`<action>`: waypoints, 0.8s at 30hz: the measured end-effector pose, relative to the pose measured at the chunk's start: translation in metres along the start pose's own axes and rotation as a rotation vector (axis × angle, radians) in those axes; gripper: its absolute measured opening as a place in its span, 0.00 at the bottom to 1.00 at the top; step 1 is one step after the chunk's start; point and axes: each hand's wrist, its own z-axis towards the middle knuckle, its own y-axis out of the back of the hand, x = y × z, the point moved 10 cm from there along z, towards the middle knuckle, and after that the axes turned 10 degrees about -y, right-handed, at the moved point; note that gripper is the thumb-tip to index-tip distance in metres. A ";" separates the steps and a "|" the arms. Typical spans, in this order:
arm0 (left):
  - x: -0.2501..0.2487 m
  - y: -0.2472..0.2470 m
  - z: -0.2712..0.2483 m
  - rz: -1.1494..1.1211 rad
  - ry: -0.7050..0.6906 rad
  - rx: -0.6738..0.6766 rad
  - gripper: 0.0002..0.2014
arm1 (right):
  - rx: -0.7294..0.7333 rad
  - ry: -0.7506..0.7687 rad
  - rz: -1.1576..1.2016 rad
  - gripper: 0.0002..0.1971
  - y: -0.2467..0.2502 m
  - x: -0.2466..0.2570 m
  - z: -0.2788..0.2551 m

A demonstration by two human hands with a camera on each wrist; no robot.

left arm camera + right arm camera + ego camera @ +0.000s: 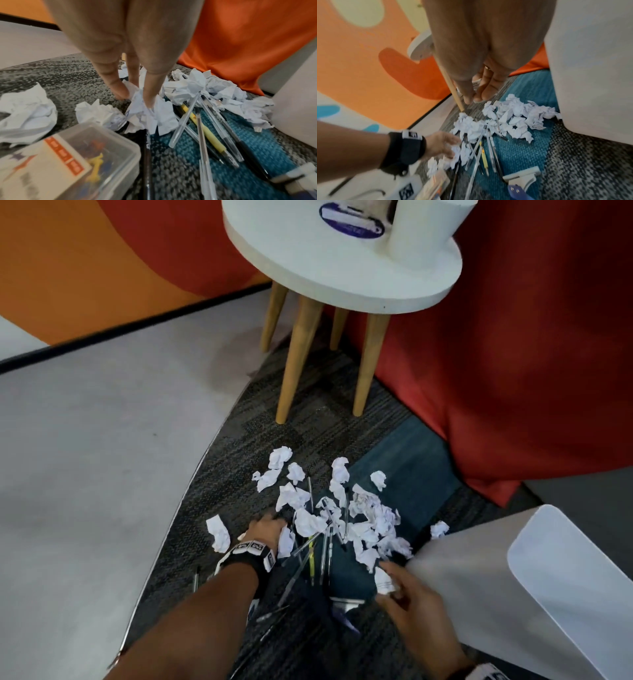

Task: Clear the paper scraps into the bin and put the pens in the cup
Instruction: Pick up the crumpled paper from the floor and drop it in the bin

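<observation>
Scraps [346, 518] and pens [325, 549] lie mixed in a heap on the carpet [308, 422], partly on its blue patch.

My left hand [265, 529] is down at the heap's left edge; in the left wrist view its fingers [150, 86] pinch one crumpled scrap [149, 116]. A yellow pen [204, 129] and several clear ones lie just right of it.

My right hand [411, 607] is near the heap's near side, fingers curled round a scrap [383, 580]; the right wrist view shows paper tucked behind the fingers [488, 86].

White bin [568, 587] at right, touching the heap's edge. A clear box [72, 162] sits by my left wrist. Stool [342, 278] stands beyond. I cannot pick out the cup.
</observation>
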 end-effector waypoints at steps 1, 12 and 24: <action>-0.004 0.001 0.001 0.022 -0.009 0.000 0.24 | -0.013 -0.040 0.044 0.23 0.006 -0.007 -0.001; -0.090 0.071 -0.049 -0.262 -0.151 -0.425 0.10 | -0.199 -0.058 0.314 0.24 0.072 -0.014 -0.021; -0.351 0.152 -0.133 -0.476 -0.749 -0.556 0.06 | -0.725 -0.137 0.731 0.20 0.203 -0.054 -0.077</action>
